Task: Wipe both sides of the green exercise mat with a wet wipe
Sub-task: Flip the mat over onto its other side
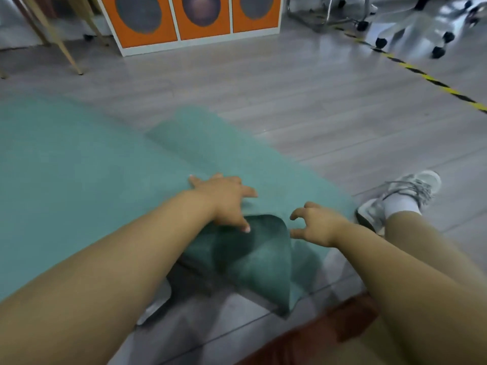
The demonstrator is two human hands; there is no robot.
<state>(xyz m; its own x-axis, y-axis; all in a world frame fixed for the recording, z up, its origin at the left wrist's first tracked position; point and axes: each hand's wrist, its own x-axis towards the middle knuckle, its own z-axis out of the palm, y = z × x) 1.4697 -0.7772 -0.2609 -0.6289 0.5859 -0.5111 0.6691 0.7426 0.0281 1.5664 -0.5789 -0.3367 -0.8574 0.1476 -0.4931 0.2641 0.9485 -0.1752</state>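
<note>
The green exercise mat [79,167] lies on the grey floor, reaching from the left edge to the middle. Its near right corner [258,254] is lifted and folded, and a second fold [195,133] bulges farther back. My left hand [224,201] rests on the mat with spread, straight fingers, just above the lifted corner. My right hand [316,225] hovers to the right of that corner with its fingers loosely curled and nothing in them. No wet wipe shows anywhere.
My right foot in a white sneaker [400,198] stands beside the mat's right edge. An orange and white cabinet [189,19] stands at the back, wooden legs [66,48] at the back left, chair castors [411,38] at the back right. Yellow-black tape [427,77] crosses the floor.
</note>
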